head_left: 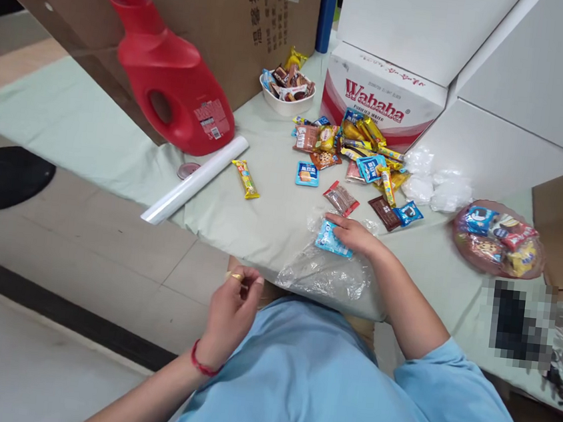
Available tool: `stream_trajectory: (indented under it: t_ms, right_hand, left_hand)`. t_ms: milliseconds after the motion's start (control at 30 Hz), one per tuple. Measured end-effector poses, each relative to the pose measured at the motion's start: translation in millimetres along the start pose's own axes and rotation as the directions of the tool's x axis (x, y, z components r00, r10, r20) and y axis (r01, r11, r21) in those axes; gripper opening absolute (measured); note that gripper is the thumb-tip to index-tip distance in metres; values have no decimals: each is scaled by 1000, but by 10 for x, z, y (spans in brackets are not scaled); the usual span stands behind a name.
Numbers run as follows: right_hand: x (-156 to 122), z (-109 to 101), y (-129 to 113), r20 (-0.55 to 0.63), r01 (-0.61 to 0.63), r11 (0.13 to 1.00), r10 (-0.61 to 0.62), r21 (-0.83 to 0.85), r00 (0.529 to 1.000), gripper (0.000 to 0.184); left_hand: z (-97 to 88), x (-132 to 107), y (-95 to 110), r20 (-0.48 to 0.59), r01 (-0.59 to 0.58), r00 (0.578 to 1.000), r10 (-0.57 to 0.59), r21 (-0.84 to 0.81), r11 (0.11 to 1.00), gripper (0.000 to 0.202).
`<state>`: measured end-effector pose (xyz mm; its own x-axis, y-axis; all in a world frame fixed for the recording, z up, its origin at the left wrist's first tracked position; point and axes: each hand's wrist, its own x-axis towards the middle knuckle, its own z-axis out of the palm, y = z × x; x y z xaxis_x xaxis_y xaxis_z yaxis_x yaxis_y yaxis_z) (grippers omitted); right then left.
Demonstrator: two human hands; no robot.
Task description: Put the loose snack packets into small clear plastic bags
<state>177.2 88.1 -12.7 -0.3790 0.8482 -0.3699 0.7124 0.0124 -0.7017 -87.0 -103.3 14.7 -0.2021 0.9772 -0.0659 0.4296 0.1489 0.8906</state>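
I have the right hand point(354, 235) grasping a light-blue packet point(332, 241) by its upper side, over a crumpled clear plastic bag point(322, 274) at the near edge of the cloth-covered table point(264, 229). The left hand point(236, 298) hangs by that edge, fingers curled toward the thumb; I cannot tell whether they pinch anything. Just beyond the right hand I see 1 red packet point(342, 198); farther back, piled snacks point(327, 137) sit before 1 Wahaha box point(384, 94).
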Motion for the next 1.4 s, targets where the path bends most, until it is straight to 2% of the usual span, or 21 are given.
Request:
stream_trajectory:
  t_ms: [33, 67, 100, 133, 167, 200, 267, 333, 467, 533, 600, 700, 767, 833, 867, 900, 933, 967, 1067, 1133, 1400]
  right_hand:
    - [8, 4, -14, -1, -3, 1000, 3, -25, 1000, 61]
    - [15, 7, -28, 0, -5, 999, 4, -48, 1000, 62]
    - [20, 9, -42, 4, -5, 998, 5, -68, 1000, 63]
    - [21, 10, -56, 11, -4, 997, 5, -83, 1000, 63]
    - [18, 9, -68, 15, -4, 996, 5, -92, 1000, 64]
    - [11, 6, -77, 19, -5, 995, 7, -96, 1000, 64]
    - [-11, 0, -82, 18, -13, 996, 15, -93, 1000, 63]
    - [-36, -3, -68, 12, -23, 997, 24, -80, 1000, 64]
    - [-69, -4, 9, 21, 1, 998, 1, -64, 1000, 67]
    - [-73, -5, 51, 7, 37, 998, -36, -58, 999, 67]
    - [-77, -8, 84, -11, 69, 997, -69, -38, 998, 66]
    - [-84, -11, 110, -6, 72, 997, -72, -13, 997, 61]
    - [-86, -7, 120, -3, 63, 998, -63, 1, 998, 55]
    - [-85, 1, 133, -25, 66, 998, -65, 23, 998, 50]
    - [-86, 4, 141, -38, 68, 997, -67, 38, 997, 48]
    - [-88, 6, 152, -49, 68, 996, -66, 53, 997, 48]
    - [-93, 7, 163, -56, 68, 995, -64, 69, 996, 51]
    - [-101, 6, 175, -59, 71, 994, -66, 86, 996, 56]
    - [-140, 0, 202, -75, 115, 983, -105, 141, 992, 74]
    - [-172, -3, 205, -75, 151, 974, -140, 171, 987, 78]
    - [-250, -80, 156, 55, 203, 958, -218, 203, 974, 25]
  left_hand:
    - [38, 6, 119, -17, -192, 981, 194, 72, 979, 13]
    - [116, 18, 234, 46, -390, 921, 387, 117, 913, 13]
    - [229, 44, 334, 186, -575, 814, 550, 128, 808, 19]
    - [368, 85, 411, 347, -715, 682, 644, 129, 687, 21]
    - [518, 144, 461, 465, -782, 598, 653, 160, 602, 22]
    - [663, 219, 482, 545, -799, 578, 607, 228, 557, 22]
    - [876, 393, 445, 609, -739, 659, 442, 416, 529, 23]
    - [922, 561, 338, 585, -654, 745, 321, 545, 525, 29]
    - [588, 836, 92, 338, -372, 924, 177, 696, 615, 42]
    - [365, 963, -3, 221, -226, 971, 90, 733, 641, 43]
    - [201, 1062, -73, 134, -143, 989, 62, 757, 638, 42]
    - [127, 1096, -107, -23, -157, 965, 261, 745, 648, 37]
    - [182, 1052, -80, 1, -339, 875, 485, 715, 611, 34]
    - [285, 1007, -42, 235, -623, 730, 642, 617, 482, 37]
    - [342, 999, -32, 371, -733, 650, 663, 535, 420, 40]
    - [394, 1005, -35, 475, -798, 591, 652, 461, 388, 43]
    - [439, 1024, -52, 536, -819, 571, 622, 417, 393, 44]
    - [473, 1055, -81, 553, -804, 594, 584, 411, 430, 44]
    - [510, 1177, -205, 491, -673, 737, 464, 463, 577, 46]
    - [493, 1248, -269, 462, -612, 784, 414, 464, 640, 48]
    - [383, 1452, -242, 477, -548, 816, 325, 463, 696, 45]
